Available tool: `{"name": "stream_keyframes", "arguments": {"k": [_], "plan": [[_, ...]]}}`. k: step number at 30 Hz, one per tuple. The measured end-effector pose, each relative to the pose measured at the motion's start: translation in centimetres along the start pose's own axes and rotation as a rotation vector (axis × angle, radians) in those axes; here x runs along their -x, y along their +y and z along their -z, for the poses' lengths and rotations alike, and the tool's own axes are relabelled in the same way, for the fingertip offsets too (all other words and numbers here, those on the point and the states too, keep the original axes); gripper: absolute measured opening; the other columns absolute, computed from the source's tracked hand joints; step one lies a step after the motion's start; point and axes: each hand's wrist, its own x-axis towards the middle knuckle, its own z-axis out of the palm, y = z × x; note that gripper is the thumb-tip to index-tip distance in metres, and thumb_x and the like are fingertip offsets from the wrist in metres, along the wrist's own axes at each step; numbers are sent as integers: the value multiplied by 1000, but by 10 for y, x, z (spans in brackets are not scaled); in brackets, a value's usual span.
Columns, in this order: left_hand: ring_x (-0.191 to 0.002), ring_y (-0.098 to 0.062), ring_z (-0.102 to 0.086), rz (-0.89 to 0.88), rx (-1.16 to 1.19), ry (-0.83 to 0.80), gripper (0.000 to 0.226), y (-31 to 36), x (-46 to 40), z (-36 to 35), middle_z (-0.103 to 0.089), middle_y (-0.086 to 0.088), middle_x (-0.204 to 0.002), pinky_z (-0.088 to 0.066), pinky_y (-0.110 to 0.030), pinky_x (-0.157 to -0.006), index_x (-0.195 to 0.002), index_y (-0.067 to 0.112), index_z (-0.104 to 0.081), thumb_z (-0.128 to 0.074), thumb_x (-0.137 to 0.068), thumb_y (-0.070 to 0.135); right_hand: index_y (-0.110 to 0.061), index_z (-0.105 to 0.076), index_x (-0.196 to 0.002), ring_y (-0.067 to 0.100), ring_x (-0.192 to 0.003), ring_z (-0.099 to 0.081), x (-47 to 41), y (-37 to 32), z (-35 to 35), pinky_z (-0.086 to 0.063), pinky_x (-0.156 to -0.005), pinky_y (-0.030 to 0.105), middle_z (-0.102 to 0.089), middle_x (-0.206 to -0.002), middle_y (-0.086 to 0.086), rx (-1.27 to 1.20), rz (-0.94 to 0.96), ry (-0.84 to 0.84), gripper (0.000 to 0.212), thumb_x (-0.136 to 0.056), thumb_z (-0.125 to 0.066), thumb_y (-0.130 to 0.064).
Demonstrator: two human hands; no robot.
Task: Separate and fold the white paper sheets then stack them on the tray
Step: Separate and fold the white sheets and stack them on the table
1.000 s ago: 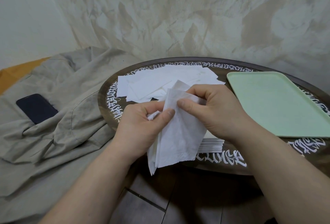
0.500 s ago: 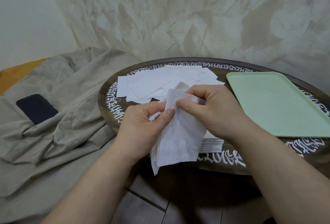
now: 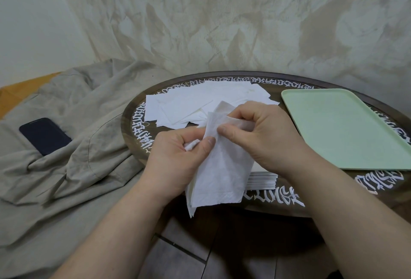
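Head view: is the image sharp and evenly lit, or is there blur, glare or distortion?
Head view: soft, even light, no glare; both hands, left and right, and the paper sheet look sharp; wide-angle distortion bows the table rim and tray.

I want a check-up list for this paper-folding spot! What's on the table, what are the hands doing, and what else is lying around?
Surface: round dark wooden table with white lettering round its rim.
Job's things: pale green plastic tray with no paper on it; loose spread of white paper sheets; neat white stack at the near edge; held white sheet.
Clutter: dark phone on grey-beige cloth.
Grippers: left hand and right hand both pinch the held sheet.
Cables: nothing seen.
Surroundings: mottled beige wall.
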Motion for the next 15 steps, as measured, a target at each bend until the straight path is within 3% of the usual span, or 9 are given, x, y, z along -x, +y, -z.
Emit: {"name": "stream_keyframes", "arguments": {"k": [3, 6, 9, 12, 15], "plan": [[-74, -5, -71, -6, -5, 2, 28, -2, -1, 1, -76, 5, -78, -53, -17, -65, -83, 22, -77, -62, -90, -1, -27, -66, -98, 9, -94, -51, 0, -3, 0, -39, -83, 23, -62, -101, -10, 125, 63, 52, 18, -82, -73, -29], [-77, -8, -71, -7, -5, 4, 31, -4, -2, 2, -77, 2, -81, -54, -21, -68, -80, 25, -80, -63, -90, 1, -28, -65, -107, 11, -105, -45, -1, -6, 1, -32, -85, 13, -61, -103, -13, 194, 83, 1, 22, -85, -69, -33], [-78, -10, -72, -6, 5, 11, 30, -5, -2, 4, -77, 1, -82, -55, -22, -68, -81, 24, -80, -63, -90, 2, -30, -67, -98, 8, -96, -45, 0, -5, 1, -33, -81, 12, -59, -88, -12, 187, 60, -44, 15, -86, -64, -39], [-78, -11, -72, 5, 16, 31, 24, -5, -2, 6, -77, 1, -82, -55, -22, -67, -83, 22, -80, -66, -90, 3, -29, -69, -81, 3, -78, -51, 0, -6, 2, -41, -70, 23, -61, -77, -8, 72, 25, -51, 8, -84, -67, -36], [-83, -15, -73, 14, 36, 103, 14, -7, -4, 6, -77, -1, -85, -58, -30, -74, -86, 28, -80, -69, -80, 21, -20, -70, -75, 6, -69, -58, 0, -2, 4, -45, -66, 28, -67, -73, -4, -13, 28, -61, 12, -85, -70, -28]]}}
